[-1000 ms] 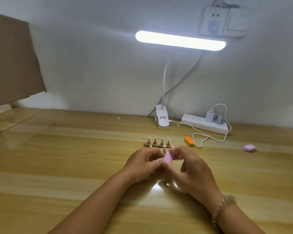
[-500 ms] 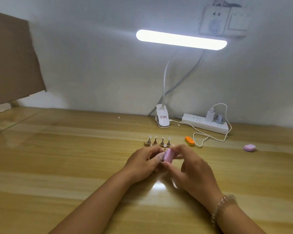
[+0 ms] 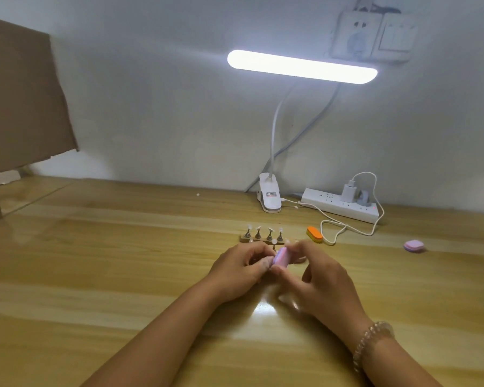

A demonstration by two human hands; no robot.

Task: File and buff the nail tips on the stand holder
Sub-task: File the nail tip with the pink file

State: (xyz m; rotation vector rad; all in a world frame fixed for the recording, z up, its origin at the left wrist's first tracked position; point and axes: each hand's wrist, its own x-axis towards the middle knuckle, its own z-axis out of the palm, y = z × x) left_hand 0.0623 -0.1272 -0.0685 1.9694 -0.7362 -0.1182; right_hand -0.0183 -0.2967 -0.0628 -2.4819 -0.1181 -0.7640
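Your right hand [image 3: 319, 280] pinches the pink buffer block [image 3: 280, 258] just in front of the stand holder [image 3: 245, 239]; what your curled left hand [image 3: 239, 270] holds is hidden. The nail tips [image 3: 270, 229] look light and brittle, so steady each at its base.

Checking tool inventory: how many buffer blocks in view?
3: pink block gripped in the right hand; orange block on the table right of the stand; lilac block further right. Others may be hidden.
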